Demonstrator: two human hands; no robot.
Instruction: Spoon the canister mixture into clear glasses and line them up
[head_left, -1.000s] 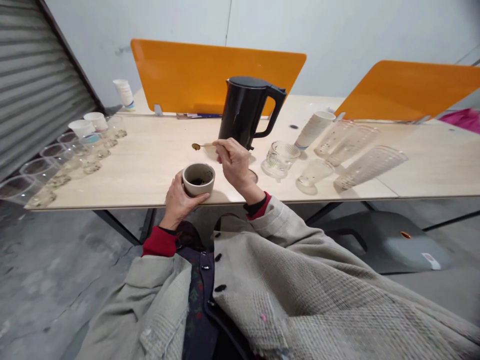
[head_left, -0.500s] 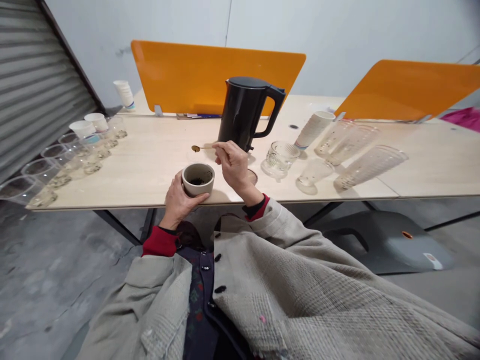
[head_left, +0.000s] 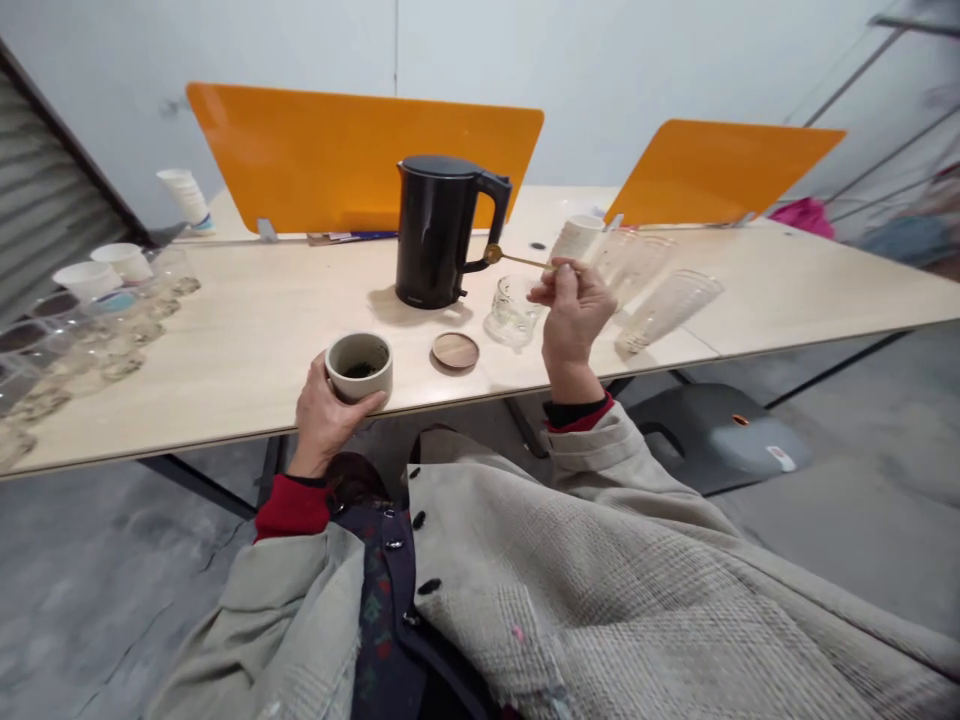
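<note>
Pale wooden surface (head_left: 247, 300) stretches in front of me, and my left hand (head_left: 326, 420) wraps around a ceramic cup (head_left: 359, 367) at its near edge. The cup stands upright with something dark in the bottom. My right hand (head_left: 574, 320) pinches a gold spoon (head_left: 517, 259) between thumb and fingers, raised above the surface, with its small bowl pointing left, just beside the handle of a black electric kettle (head_left: 435, 232). My hands are well apart, with a round wooden disc (head_left: 455, 351) lying between them.

Earlier, my right hand was in front of the kettle and partly covered that disc, with the spoon pointing left past it. Now the hand has moved right, over beyond a small glass cup (head_left: 514, 311), and the disc shows in full. My view has swung too, so everything sits further left.

Further right stand a tilted stack of paper cups (head_left: 576, 238) and a tall glass (head_left: 670, 310). Two orange panels (head_left: 364, 155) rise behind the surface.
</note>
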